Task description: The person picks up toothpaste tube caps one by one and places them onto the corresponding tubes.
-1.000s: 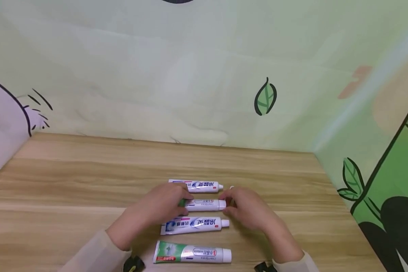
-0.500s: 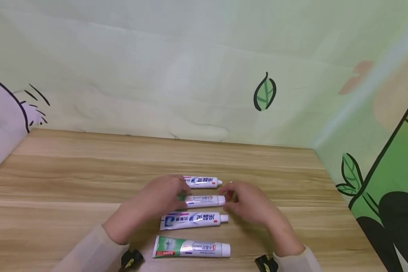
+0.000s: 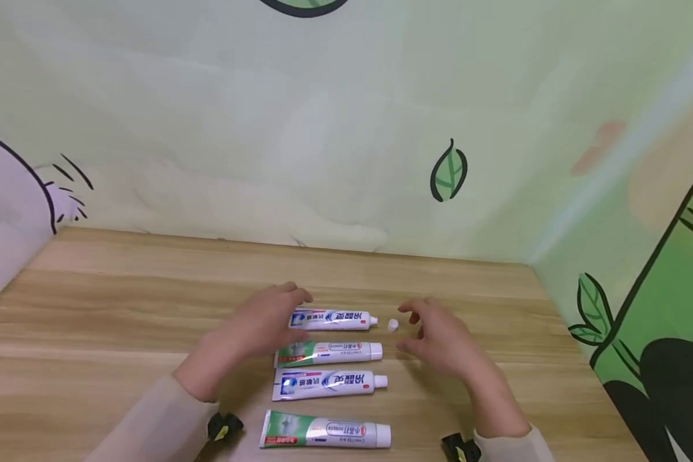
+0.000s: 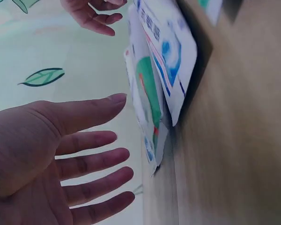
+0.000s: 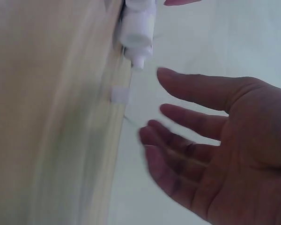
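My left hand [image 3: 260, 324] hovers with fingers spread at the tail end of the farthest toothpaste tube [image 3: 335, 319], a white and blue one with its narrow nozzle bare. The left wrist view shows nothing within the hand's fingers. A small white cap [image 3: 393, 325] lies just right of that nozzle. Beside the cap is my right hand [image 3: 441, 340], fingers bent loosely and holding nothing. Nearer me lie a green and white toothpaste tube [image 3: 329, 353], then a capped white and blue tube [image 3: 326, 384], all with their cap ends pointing right.
Nearest the front edge lies another green and white toothpaste tube [image 3: 329, 430], a little apart from the others. The wooden table [image 3: 133, 289] meets a printed wall [image 3: 237, 147] at the back. A second wall panel [image 3: 658, 282] stands on the right.
My left hand has let go of the second-farthest tube and moved up to the farthest one. My right hand has drawn away from that tube's cap, leaving the loose cap in full view.
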`<state>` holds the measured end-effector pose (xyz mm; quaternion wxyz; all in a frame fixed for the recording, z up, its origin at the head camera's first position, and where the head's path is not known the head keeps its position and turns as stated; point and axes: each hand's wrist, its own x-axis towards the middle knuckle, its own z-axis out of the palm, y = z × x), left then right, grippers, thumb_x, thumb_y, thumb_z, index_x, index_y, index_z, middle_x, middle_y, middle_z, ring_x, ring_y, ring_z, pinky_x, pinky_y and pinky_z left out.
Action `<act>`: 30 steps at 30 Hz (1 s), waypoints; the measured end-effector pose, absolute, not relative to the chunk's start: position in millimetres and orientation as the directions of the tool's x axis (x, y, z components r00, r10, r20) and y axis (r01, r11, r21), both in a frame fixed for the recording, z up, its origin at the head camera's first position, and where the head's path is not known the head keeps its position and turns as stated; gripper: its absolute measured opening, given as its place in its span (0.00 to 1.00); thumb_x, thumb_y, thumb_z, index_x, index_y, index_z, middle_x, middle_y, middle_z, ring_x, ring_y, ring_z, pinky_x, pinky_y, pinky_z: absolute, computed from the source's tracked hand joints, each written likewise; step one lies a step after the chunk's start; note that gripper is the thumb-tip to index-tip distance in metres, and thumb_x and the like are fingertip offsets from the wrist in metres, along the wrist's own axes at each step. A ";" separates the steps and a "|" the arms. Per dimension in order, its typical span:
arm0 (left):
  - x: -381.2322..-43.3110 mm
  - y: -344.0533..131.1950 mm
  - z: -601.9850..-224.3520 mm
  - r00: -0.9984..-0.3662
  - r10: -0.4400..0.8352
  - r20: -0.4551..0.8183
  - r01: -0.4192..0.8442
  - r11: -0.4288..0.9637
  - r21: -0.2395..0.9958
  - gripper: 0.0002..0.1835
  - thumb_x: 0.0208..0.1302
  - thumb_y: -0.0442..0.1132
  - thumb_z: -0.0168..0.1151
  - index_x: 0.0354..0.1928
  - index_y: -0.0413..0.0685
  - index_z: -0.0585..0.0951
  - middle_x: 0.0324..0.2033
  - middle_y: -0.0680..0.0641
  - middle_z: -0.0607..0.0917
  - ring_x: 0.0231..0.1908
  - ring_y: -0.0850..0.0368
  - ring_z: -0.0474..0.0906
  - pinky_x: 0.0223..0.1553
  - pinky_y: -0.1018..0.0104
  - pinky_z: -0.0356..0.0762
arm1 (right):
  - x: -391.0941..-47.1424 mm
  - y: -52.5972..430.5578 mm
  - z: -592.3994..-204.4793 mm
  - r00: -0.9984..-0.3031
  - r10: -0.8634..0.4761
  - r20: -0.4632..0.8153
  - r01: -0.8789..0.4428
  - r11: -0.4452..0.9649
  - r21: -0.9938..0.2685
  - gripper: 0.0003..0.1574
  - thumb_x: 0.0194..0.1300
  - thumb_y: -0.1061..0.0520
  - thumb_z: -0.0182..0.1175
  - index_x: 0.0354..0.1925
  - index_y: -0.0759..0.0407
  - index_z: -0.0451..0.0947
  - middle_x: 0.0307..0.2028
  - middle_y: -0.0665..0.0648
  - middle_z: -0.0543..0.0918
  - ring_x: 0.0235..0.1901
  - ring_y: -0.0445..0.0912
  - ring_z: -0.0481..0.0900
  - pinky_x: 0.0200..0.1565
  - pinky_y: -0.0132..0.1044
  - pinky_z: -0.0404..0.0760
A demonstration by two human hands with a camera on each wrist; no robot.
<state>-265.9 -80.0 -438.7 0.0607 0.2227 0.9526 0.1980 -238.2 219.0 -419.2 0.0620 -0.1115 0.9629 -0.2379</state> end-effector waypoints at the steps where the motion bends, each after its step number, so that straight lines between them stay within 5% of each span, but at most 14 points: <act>1: -268.4 -78.3 -441.0 -0.894 0.446 -0.050 0.389 0.827 0.406 0.32 0.62 0.50 0.75 0.66 0.48 0.79 0.64 0.42 0.81 0.63 0.42 0.79 0.64 0.45 0.78 | -239.8 219.6 -421.0 -0.969 -0.234 -0.084 -0.169 0.868 -0.468 0.33 0.61 0.56 0.75 0.63 0.59 0.78 0.49 0.60 0.81 0.44 0.51 0.81 0.47 0.47 0.82; 6: -280.0 -68.8 -448.4 -0.883 0.452 -0.126 0.371 0.836 0.404 0.32 0.62 0.49 0.75 0.67 0.50 0.79 0.68 0.41 0.77 0.65 0.40 0.76 0.66 0.43 0.76 | -252.9 216.2 -427.9 -0.961 -0.228 -0.156 -0.141 0.891 -0.430 0.34 0.59 0.56 0.76 0.62 0.61 0.79 0.49 0.61 0.83 0.46 0.52 0.81 0.52 0.51 0.81; 13: -288.9 -62.8 -443.8 -0.880 0.438 -0.183 0.348 0.858 0.378 0.29 0.57 0.45 0.79 0.62 0.52 0.83 0.61 0.45 0.81 0.60 0.43 0.77 0.62 0.46 0.78 | -272.0 204.6 -429.3 -0.933 -0.232 -0.276 -0.096 0.897 -0.431 0.32 0.59 0.58 0.76 0.60 0.60 0.80 0.46 0.60 0.85 0.44 0.50 0.80 0.51 0.49 0.81; 30: -300.4 -59.0 -443.1 -0.861 0.473 -0.185 0.384 0.845 0.373 0.22 0.56 0.47 0.79 0.52 0.53 0.86 0.47 0.51 0.83 0.46 0.53 0.78 0.50 0.56 0.82 | -281.6 201.0 -440.2 -0.950 -0.204 -0.236 -0.092 0.906 -0.413 0.18 0.59 0.61 0.75 0.48 0.56 0.82 0.37 0.56 0.80 0.37 0.48 0.76 0.43 0.43 0.78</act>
